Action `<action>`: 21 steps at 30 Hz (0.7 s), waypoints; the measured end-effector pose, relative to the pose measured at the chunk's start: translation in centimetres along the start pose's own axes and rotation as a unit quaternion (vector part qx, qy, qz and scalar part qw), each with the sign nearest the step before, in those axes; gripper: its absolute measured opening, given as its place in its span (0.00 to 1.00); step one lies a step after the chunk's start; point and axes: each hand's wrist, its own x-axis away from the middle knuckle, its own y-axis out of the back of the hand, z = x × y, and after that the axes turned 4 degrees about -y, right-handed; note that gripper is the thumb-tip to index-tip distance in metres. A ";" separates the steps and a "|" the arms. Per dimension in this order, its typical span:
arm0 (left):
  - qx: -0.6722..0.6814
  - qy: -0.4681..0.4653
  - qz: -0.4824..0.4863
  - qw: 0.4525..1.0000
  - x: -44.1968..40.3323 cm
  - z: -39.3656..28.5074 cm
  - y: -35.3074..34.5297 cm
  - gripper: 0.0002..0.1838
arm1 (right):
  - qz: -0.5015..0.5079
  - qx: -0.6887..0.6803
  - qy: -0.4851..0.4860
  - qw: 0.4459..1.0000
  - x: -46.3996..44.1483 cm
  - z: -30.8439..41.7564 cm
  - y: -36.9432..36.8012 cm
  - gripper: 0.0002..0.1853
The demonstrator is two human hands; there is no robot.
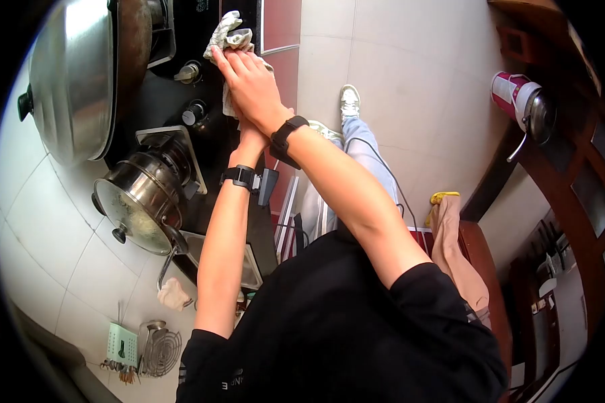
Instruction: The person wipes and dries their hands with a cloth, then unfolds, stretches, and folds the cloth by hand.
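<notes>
A crumpled, light patterned cloth [223, 35] lies along the front edge of the black gas stove [212, 144]. My right hand [254, 91] presses on it from above, fingers close together and closed over the fabric. Beneath my right hand and wrist is my left hand [250, 136], touching it; its fingers are hidden. Two stove knobs [194, 113] stand just left of the cloth. Each wrist wears a black strap, and a small dark device [267, 187] sits by the left one.
A large lidded wok [74, 84] and a steel pot with a glass lid [138, 209] stand on the burners. A green utensil holder [122, 342] hangs on the tiled wall. To the right are a pink-and-white lidded container [514, 94] and beige cloth [450, 248]. A cable runs past my legs.
</notes>
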 end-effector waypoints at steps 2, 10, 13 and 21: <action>0.027 -0.023 -0.022 0.999 0.3 0.4 -0.1 0.63 | -0.010 0.014 0.003 1.000 0.4 0.0 -0.2 0.35; -0.004 -0.030 -0.047 0.998 5.8 3.1 -4.1 0.49 | 0.017 0.003 -0.025 1.000 6.3 2.8 0.9 0.37; -0.004 -0.018 -0.006 1.000 9.2 2.7 -4.5 0.51 | 0.032 0.002 -0.043 0.999 8.6 4.0 1.7 0.37; 0.029 0.058 0.001 0.998 11.8 3.0 -5.9 0.49 | 0.087 -0.031 -0.046 0.995 8.8 3.3 2.7 0.36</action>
